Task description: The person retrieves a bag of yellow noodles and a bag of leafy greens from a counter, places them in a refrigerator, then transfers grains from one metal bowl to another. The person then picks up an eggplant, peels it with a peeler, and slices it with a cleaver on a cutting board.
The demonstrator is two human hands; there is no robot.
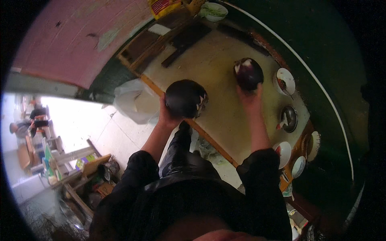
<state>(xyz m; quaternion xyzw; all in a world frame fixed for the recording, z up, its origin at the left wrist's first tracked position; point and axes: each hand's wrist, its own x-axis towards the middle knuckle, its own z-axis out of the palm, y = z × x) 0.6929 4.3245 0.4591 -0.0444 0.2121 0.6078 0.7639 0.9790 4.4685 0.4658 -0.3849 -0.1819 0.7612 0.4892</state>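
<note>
My left hand (171,116) grips a large, round, dark eggplant (184,98) from its lower left side, over the front edge of a light tabletop (217,114). The eggplant's ragged calyx end points right. A second dark purple eggplant (251,75) with pale patches is in my right hand (250,93), which holds it from below, above the tabletop. The two eggplants are apart. My fingers are mostly hidden behind them.
Along the table's right side stand a white bowl with dark red food (285,81), a dark metal dish (289,119) and another white bowl (283,153). A translucent plastic bag (132,101) hangs at the left edge. A bowl of greens (214,11) is at the back. A person (22,129) sits far left.
</note>
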